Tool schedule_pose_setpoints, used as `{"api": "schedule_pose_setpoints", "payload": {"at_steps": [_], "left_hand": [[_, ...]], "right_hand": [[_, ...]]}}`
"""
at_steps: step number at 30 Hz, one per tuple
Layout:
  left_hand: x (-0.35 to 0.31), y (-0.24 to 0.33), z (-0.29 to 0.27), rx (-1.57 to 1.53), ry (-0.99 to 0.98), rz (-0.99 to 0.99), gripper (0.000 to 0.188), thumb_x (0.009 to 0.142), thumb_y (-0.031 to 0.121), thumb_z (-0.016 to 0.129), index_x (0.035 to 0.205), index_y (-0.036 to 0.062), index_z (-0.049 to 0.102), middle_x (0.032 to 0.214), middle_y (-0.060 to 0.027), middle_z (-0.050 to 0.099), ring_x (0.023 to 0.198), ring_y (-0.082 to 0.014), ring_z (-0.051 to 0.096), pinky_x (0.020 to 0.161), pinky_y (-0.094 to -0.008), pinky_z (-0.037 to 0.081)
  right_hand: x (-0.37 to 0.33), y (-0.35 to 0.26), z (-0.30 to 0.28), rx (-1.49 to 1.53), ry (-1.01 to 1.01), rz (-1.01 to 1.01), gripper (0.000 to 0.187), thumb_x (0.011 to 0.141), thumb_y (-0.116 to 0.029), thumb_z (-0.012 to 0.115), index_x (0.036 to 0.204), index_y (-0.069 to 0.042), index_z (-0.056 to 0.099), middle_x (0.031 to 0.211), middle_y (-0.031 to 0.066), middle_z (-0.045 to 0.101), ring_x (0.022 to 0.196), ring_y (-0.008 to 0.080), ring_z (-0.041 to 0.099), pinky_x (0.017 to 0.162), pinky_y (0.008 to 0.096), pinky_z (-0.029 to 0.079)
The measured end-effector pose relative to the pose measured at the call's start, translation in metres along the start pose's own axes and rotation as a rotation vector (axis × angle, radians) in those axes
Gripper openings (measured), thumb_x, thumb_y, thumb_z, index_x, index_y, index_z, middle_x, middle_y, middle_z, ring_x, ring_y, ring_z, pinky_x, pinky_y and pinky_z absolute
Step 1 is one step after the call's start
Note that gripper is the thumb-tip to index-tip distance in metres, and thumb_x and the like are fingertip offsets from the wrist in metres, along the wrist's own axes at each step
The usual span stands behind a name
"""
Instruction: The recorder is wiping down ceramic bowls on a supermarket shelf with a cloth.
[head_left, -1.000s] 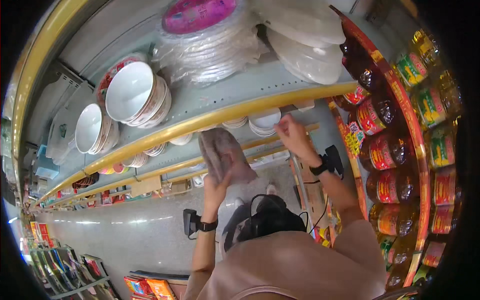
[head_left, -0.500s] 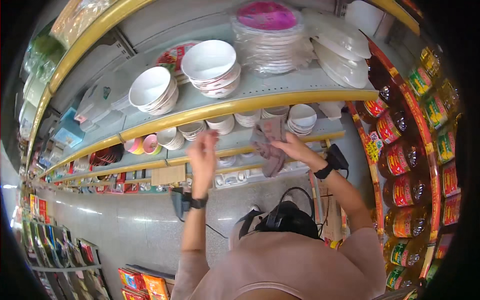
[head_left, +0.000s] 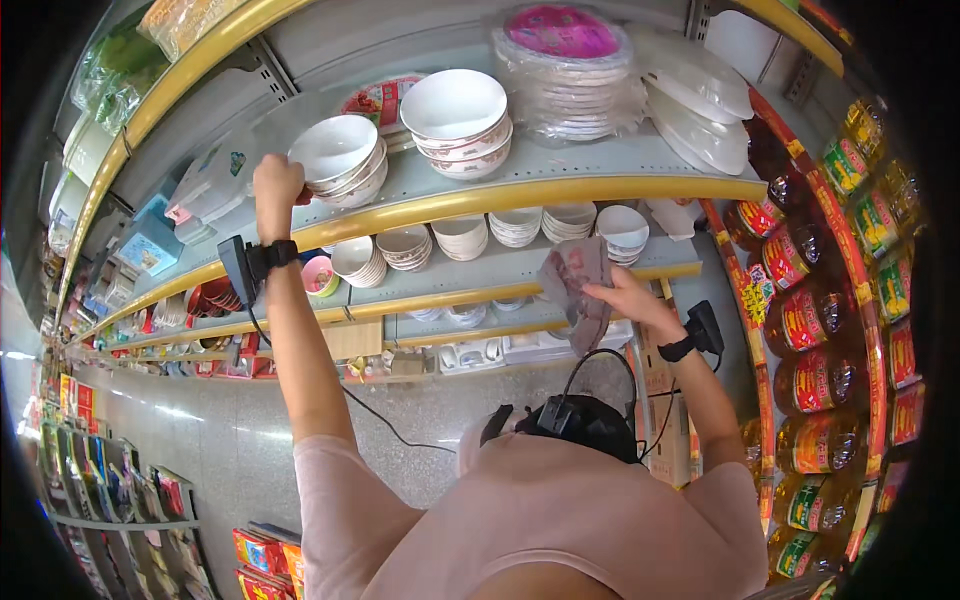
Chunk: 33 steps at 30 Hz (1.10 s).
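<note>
My left hand (head_left: 278,184), its fingers curled, is at the left side of a short stack of white bowls (head_left: 340,150) on the upper shelf. The fingertips curl in against the stack's side, partly hidden by the hand. To the right stands a second stack of larger white bowls (head_left: 455,110) with a patterned outside. A crumpled greyish-pink cloth (head_left: 585,290) hangs from my right hand (head_left: 638,300), which is closed on it in front of the lower shelf.
Plastic-wrapped plates (head_left: 565,75) and white oval dishes (head_left: 695,90) sit farther right on the shelf. A yellow shelf edge (head_left: 480,200) runs below them. More bowl stacks (head_left: 460,237) line the lower shelf. Large oil bottles (head_left: 800,320) stand close on my right.
My left hand has moved left and up, from in front of the shelves to the side of the smaller bowl stack. My right hand still holds the cloth, slightly farther right.
</note>
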<state>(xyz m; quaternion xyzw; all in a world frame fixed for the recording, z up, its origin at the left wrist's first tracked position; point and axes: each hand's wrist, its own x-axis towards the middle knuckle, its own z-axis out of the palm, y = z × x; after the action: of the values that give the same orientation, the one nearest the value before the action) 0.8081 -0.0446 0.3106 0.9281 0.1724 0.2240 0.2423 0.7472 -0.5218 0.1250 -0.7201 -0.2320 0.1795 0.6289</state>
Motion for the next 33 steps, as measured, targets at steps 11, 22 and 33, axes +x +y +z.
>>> {"api": "schedule_pose_setpoints", "payload": {"at_steps": [11,22,33], "left_hand": [[-0.041,0.019,-0.026,-0.205,0.364,0.191,0.023,0.08,0.016,0.051,0.088,-0.005,0.057,0.051,-0.0141,0.059,0.047,-0.0224,0.062,0.046,-0.0319,0.047],[-0.219,0.091,0.027,-0.333,-0.001,0.296,0.015,0.086,0.009,0.053,0.095,-0.0027,0.053,0.047,-0.0149,0.043,0.038,-0.0233,0.048,0.039,-0.034,0.034],[-0.254,0.093,0.114,-0.611,-0.095,0.235,0.044,0.08,0.015,0.054,0.122,0.0024,0.047,0.099,-0.0159,0.055,0.084,-0.0234,0.057,0.07,-0.0311,0.046]], "right_hand": [[-0.002,-0.015,-0.003,-0.097,0.328,-0.108,0.033,0.081,-0.012,0.06,0.11,0.002,0.053,0.098,0.006,0.061,0.089,0.0144,0.055,0.08,0.0296,0.044],[0.012,-0.127,0.055,0.063,0.209,-0.161,0.044,0.084,-0.029,0.06,0.116,0.001,0.052,0.107,0.0088,0.06,0.096,0.0182,0.056,0.086,0.03,0.042],[0.024,-0.041,0.05,-0.086,0.332,0.259,0.043,0.074,-0.018,0.063,0.11,0.004,0.053,0.099,0.0099,0.06,0.091,0.0168,0.055,0.078,0.0288,0.044]]}}
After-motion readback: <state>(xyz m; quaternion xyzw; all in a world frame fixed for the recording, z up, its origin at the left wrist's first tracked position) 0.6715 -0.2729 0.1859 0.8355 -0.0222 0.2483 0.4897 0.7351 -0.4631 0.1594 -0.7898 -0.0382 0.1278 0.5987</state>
